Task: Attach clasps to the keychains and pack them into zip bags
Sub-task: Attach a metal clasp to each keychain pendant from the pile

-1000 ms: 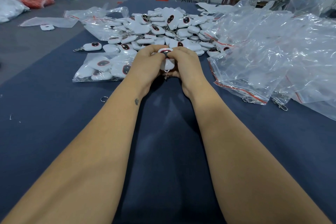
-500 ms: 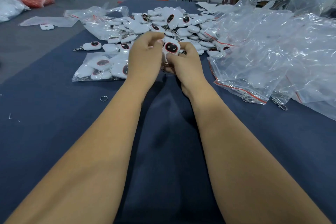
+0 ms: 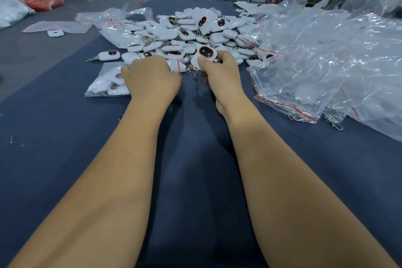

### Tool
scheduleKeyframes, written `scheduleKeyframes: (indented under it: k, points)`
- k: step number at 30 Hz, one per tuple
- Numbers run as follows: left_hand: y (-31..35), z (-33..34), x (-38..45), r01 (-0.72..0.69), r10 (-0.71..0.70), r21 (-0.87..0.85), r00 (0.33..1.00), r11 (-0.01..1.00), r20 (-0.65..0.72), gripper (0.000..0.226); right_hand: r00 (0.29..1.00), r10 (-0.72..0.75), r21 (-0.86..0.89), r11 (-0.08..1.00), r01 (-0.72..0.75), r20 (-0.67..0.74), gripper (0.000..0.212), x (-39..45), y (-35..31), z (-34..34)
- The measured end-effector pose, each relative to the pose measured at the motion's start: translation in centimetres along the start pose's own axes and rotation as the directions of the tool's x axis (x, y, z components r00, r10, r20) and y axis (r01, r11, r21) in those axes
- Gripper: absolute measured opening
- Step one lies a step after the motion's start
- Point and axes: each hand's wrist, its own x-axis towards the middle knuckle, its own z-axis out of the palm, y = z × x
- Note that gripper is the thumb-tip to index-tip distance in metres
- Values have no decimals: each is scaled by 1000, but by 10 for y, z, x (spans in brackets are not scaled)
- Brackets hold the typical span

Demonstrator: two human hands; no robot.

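The right hand (image 3: 219, 76) pinches a white keychain (image 3: 205, 55) above the blue table (image 3: 65, 137), its clasp (image 3: 196, 80) dangling. The left hand (image 3: 152, 78) rests on a filled zip bag (image 3: 104, 81), fingers hidden, so their grip cannot be told.

Soft, even light; wide-angle bending at edges, slight blur.

Open blue table cloth (image 3: 195, 180) lies bare from 6 o'clock up between the forearms. At 12 o'clock a heap of white keychains (image 3: 195, 32) blocks the way; at 2 to 3 o'clock piled zip bags (image 3: 326, 61) crowd in; a filled bag (image 3: 106, 81) sits at 10 o'clock.
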Motion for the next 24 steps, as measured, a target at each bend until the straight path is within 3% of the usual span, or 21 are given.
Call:
scheduleKeyframes:
  k: [2, 7, 11, 14, 17, 20, 24]
  points:
    - [2, -2, -2, 1, -4, -171, 1000, 985, -20, 20, 1000, -18, 58, 998, 18, -6, 17, 0, -3, 1]
    - [9, -6, -7, 23, -32, -528, 999, 849, -7, 18, 998, -49, 429, 903, 29, 33, 18, -2, -12, 1]
    - [13, -4, -9, 12, -4, -594, 1000, 805, 15, 13, 997, -33, 415, 910, 2, 68, 19, -5, -12, 2]
    - [13, -4, -9, 15, -35, -621, 999, 784, -20, 11, 999, -40, 231, 972, 35, 20, 22, -3, -7, 4]
    - [13, -4, -6, 19, -74, -670, 996, 742, -54, 10, 988, -151, -60, 987, 152, 11, 18, -2, -2, 3]
    - [14, -5, -6, -4, -61, -711, 996, 703, -66, 9, 953, -276, -352, 886, 302, 125, 11, -3, 2, 2]
    - [15, -6, -10, -42, -6, -741, 998, 670, -61, 13, 958, -181, -553, 786, 277, 223, 29, 1, 3, 4]
